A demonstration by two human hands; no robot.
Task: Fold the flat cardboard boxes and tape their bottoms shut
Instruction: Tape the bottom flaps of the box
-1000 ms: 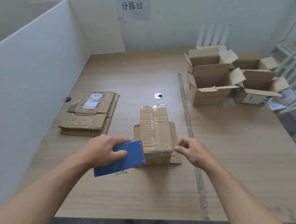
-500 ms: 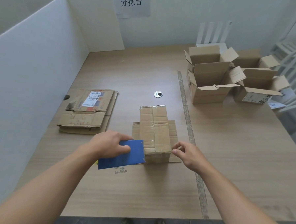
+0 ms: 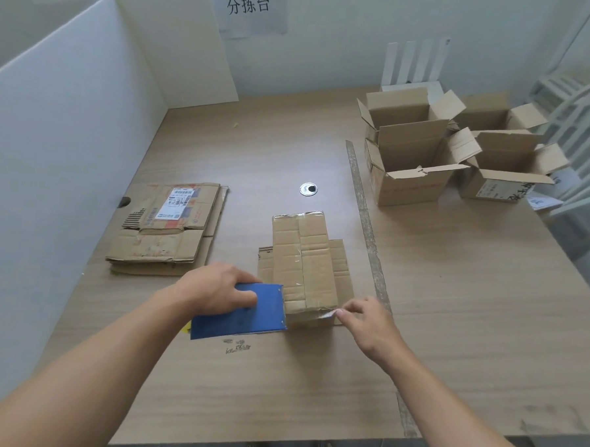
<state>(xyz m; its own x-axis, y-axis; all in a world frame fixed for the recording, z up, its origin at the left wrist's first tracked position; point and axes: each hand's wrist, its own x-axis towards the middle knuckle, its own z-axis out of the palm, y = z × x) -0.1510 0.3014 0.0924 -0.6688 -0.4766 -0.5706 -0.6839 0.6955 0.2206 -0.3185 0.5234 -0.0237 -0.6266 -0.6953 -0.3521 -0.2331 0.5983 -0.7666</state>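
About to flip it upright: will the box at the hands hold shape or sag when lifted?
Probably light: the box is thin corrugated card. Likely holds shape, since tape runs along its closed seam. Its creased, reused panels may flex under a squeeze.

The paper sign on the wall ahead of me reads 分拣台 in black characters. The top sheet of my flat cardboard stack carries a white shipping label with a barcode, but its print is too small for me to read. I also cannot make out the black handwriting on the side of the far right open box, the mark on the white slip beside it, or the grey print on the table just before my blue tape dispenser.
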